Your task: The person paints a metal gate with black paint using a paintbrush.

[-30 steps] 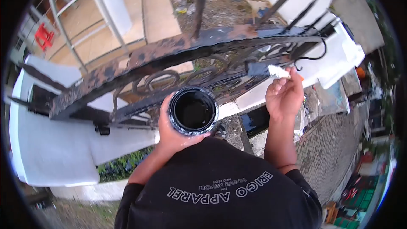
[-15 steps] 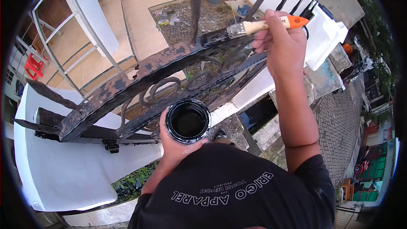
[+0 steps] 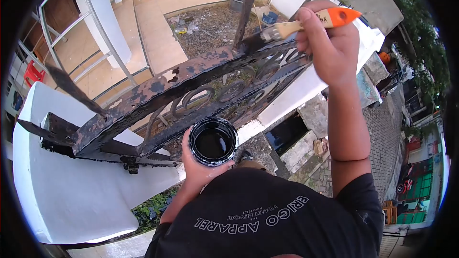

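Note:
My right hand (image 3: 330, 43) grips a paintbrush (image 3: 289, 28) with a wooden handle and an orange tip. Its dark bristles touch the top rail of an iron fence (image 3: 184, 74), just right of an upright spike (image 3: 246, 12). Around the brush the rail looks glossy black; farther left it is rusty with dark flaked patches. My left hand (image 3: 198, 169) is wrapped round an open can of black paint (image 3: 213, 142), held below the rail near my chest.
White wall sections (image 3: 71, 191) flank the fence on both sides. Behind it are a gravel patch, a grey bucket (image 3: 236, 3) and a metal ladder-like frame (image 3: 107, 52). A red chair (image 3: 34, 72) stands far left. At right lies a paved lane (image 3: 382, 134).
The brush has moved left along the rail relative to the fence, closer to the upright spike. The camera view has shifted slightly. My left hand still holds the can.

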Demonstrator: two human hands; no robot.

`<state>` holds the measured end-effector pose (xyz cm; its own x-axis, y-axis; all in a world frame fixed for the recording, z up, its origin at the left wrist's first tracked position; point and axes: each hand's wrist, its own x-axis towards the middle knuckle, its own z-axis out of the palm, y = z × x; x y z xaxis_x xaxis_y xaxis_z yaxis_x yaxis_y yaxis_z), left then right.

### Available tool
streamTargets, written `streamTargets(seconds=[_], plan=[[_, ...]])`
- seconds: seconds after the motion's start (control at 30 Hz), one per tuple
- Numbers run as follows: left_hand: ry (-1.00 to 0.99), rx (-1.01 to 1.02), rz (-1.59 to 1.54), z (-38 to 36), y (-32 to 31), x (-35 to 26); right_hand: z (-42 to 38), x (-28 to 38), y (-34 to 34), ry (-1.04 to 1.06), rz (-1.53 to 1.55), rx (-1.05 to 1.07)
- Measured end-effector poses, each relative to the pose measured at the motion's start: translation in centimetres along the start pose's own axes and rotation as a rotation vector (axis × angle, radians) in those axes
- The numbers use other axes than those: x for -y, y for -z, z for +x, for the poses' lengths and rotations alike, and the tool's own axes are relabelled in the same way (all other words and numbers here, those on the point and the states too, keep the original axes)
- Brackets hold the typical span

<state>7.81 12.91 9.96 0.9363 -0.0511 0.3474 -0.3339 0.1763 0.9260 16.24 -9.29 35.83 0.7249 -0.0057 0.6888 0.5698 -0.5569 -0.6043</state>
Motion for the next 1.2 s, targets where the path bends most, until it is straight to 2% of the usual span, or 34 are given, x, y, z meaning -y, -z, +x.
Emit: streamTargets(seconds=[0.03, 0.07, 0.1, 0.13, 0.2, 0.27, 0.37, 0.4, 0.47, 0.5, 0.57, 0.6, 0.67, 0.73, 0.8, 0.87, 0.97, 1.03, 1.07, 1.13, 1.2], plan=[[-0.005, -0.006, -0.01, -0.1, 0.2, 0.1, 0.6, -2.0, 0.4, 0.092, -0.199, -0.053], [-0.006, -0.009, -0.004, -0.2, 0.4, 0.2, 0.9, -2.8, 1.2, 0.101, -0.206, -0.046], [-0.008, -0.011, 0.001, -0.3, 0.5, 0.2, 1.2, -3.2, 2.0, 0.078, -0.356, -0.069], [-0.014, -0.017, -0.012, -0.4, 0.5, 0.2, 1.5, -3.3, 2.4, 0.058, -0.506, -0.094], [0.027, -0.029, -0.054, -0.5, 0.6, 0.2, 0.7, -1.6, 1.3, 0.175, -0.594, -0.032], [0.05, -0.024, -0.096, -0.6, 0.6, 0.2, -0.3, -1.2, -0.3, 0.472, -0.559, 0.151], [0.018, -0.011, -0.018, -0.6, 1.0, 0.4, 0.0, 0.1, -0.2, 0.366, -0.395, 0.233], [0.009, -0.003, -0.012, -0.7, 1.2, 0.3, 0.6, -0.1, -0.1, 0.337, -0.252, 0.138], [-0.002, -0.001, -0.012, -0.8, 1.1, 0.2, 1.8, 0.4, 0.8, 0.277, -0.52, 0.132], [0.026, -0.004, -0.058, -0.8, 1.0, 0.1, 2.2, 0.3, 0.9, 0.283, -0.522, 0.135], [0.049, -0.009, -0.105, -0.7, 0.9, 0.2, 2.8, 0.2, 1.0, 0.491, -0.621, 0.424], [0.034, -0.009, -0.097, -0.7, 0.9, 0.4, 3.0, 0.4, 1.2, 0.491, -0.623, 0.424], [0.021, -0.008, -0.088, -0.8, 1.1, 0.4, 3.5, 1.1, 2.0, 0.474, -0.471, 0.694], [0.022, -0.021, -0.101, -0.8, 0.9, 0.3, 4.1, 1.1, 2.7, 0.431, -0.423, 0.689], [0.03, -0.019, -0.107, -0.7, 0.9, 0.4, 4.0, 1.4, 2.4, 0.42, -0.532, 0.598], [0.039, -0.006, -0.107, -0.8, 1.1, 0.5, 3.3, 0.5, 1.6, 0.495, -0.523, 0.692], [-0.036, -0.008, 0.005, -0.8, 1.3, 0.9, 2.3, 2.3, 2.9, 0.468, -0.468, 0.739], [-0.014, -0.001, -0.02, -0.9, 1.2, 0.9, 2.0, 2.8, 3.5, 0.487, -0.506, 0.566], [-0.009, 0.004, -0.025, -1.0, 1.0, 0.9, 1.9, 2.3, 3.3, 0.48, -0.511, 0.569], [0.043, -0.02, -0.113, -0.9, 0.9, 0.9, 1.5, 0.3, 2.2, 0.616, -0.628, 0.574], [0.029, -0.004, -0.031, -0.7, 1.2, 0.6, -0.6, 0.0, 1.9, 0.671, -0.701, 0.626]])
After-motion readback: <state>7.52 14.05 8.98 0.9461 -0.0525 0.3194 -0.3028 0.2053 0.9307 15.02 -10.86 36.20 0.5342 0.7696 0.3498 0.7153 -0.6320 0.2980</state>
